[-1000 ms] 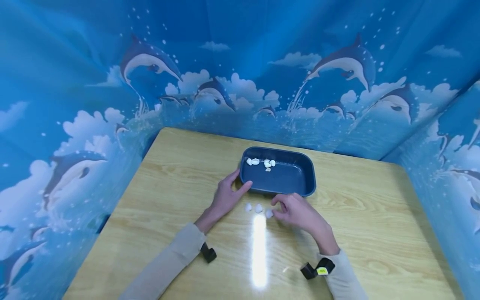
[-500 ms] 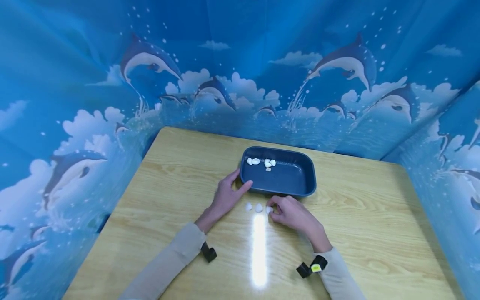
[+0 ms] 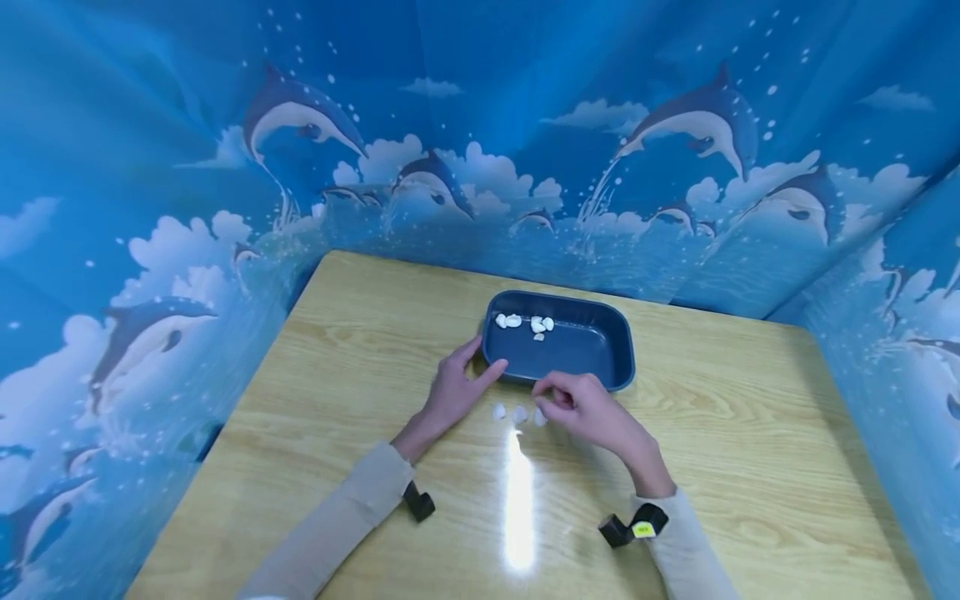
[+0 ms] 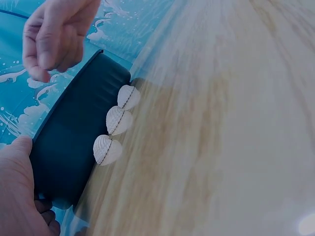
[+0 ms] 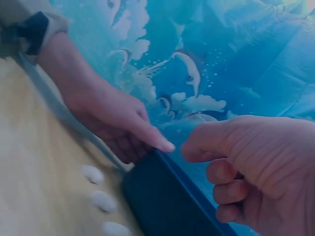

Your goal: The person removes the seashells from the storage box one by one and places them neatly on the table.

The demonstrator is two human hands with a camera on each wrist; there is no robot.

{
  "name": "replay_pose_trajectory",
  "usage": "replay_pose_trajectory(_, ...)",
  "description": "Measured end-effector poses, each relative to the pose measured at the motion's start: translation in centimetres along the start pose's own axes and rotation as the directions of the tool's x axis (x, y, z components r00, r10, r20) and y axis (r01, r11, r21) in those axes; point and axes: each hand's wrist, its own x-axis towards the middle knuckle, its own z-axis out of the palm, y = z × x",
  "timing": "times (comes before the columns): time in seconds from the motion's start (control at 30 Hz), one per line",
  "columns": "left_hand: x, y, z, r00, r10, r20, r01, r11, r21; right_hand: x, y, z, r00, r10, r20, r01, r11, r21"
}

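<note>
A dark blue tray (image 3: 618, 350) stands on the wooden table, with several white shells (image 3: 525, 323) at its far left end. Three more shells (image 3: 519, 414) lie in a row on the table just in front of the tray (image 4: 69, 142), as the left wrist view's shells (image 4: 118, 119) confirm. My left hand (image 3: 483, 362) rests straight-fingered against the tray's near left corner, thumb on the wall. My right hand (image 3: 545, 398) hovers just above the rightmost shell (image 3: 540, 417), its fingers (image 5: 211, 147) curled with nothing visible in them.
A blue dolphin-print cloth (image 3: 480, 167) walls the table in at the back and both sides. The tabletop (image 3: 750, 433) is bare wood to the right of the tray and in front of my hands, with a bright glare stripe (image 3: 517, 500).
My right hand touched the rightmost shell, which now lies a little nearer the tray, and has since lifted off it toward the tray's near edge. The left hand stayed put.
</note>
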Motion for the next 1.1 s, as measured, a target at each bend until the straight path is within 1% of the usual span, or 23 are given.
replay_pose_trajectory(0.07, 0.0, 0.0, 0.0, 1.0, 0.003, -0.001, -0.003, 1.0, -0.006, 0.5, 0.2, -0.7, 0.999, -0.011, -0.038, 0.011, 1.0, 0.005)
replay_pose_trajectory(0.17, 0.0, 0.2, 0.1, 1.0, 0.001, 0.002, -0.001, 1.0, -0.018, 1.3, 1.1, -1.6, 0.996, 0.016, -0.085, -0.018, 1.0, -0.024)
replay_pose_trajectory(0.27, 0.1, 0.4, 0.2, 1.0, -0.004, 0.01, 0.004, 1.0, -0.015, 2.1, 2.2, -2.3, 0.993, 0.06, -0.105, -0.067, 0.996, -0.06)
replay_pose_trajectory(0.37, 0.1, 0.5, 0.3, 1.0, -0.009, 0.016, 0.01, 1.0, -0.011, 2.9, 3.3, -2.6, 0.991, 0.084, -0.108, -0.094, 0.992, -0.088)
replay_pose_trajectory(0.5, 0.0, 0.5, 0.3, 1.0, -0.019, 0.008, 0.019, 1.0, -0.006, 3.9, 4.5, -2.6, 0.99, 0.101, -0.095, -0.112, 0.987, -0.116)
replay_pose_trajectory(0.57, 0.0, 0.5, 0.3, 1.0, -0.019, 0.007, 0.019, 1.0, -0.005, 4.3, 5.0, -2.5, 0.989, 0.123, -0.082, -0.133, 0.982, -0.133)
replay_pose_trajectory(0.7, 0.0, 0.5, 0.2, 1.0, -0.025, 0.005, 0.025, 1.0, -0.007, 5.3, 5.7, -2.4, 0.983, 0.182, -0.034, -0.185, 0.968, -0.171)
replay_pose_trajectory(0.8, 0.0, 0.5, 0.1, 1.0, -0.029, 0.004, 0.029, 1.0, -0.01, 6.1, 6.2, -2.4, 0.978, 0.21, 0.001, -0.205, 0.958, -0.202)
replay_pose_trajectory(0.9, 0.0, 0.3, 0.0, 1.0, -0.016, 0.005, 0.016, 1.0, -0.013, 7.1, 6.2, -2.5, 0.968, 0.248, 0.027, -0.234, 0.942, -0.239)
replay_pose_trajectory(1.0, 0.0, 0.1, 0.0, 1.0, 0.005, 0.012, -0.005, 1.0, -0.016, 8.0, 6.2, -2.7, 0.952, 0.3, 0.054, -0.272, 0.918, -0.289)
replay_pose_trajectory(1.1, 0.1, 0.1, 0.0, 1.0, 0.02, 0.019, -0.02, 1.0, -0.019, 8.8, 6.3, -2.8, 0.943, 0.325, 0.072, -0.286, 0.902, -0.323)
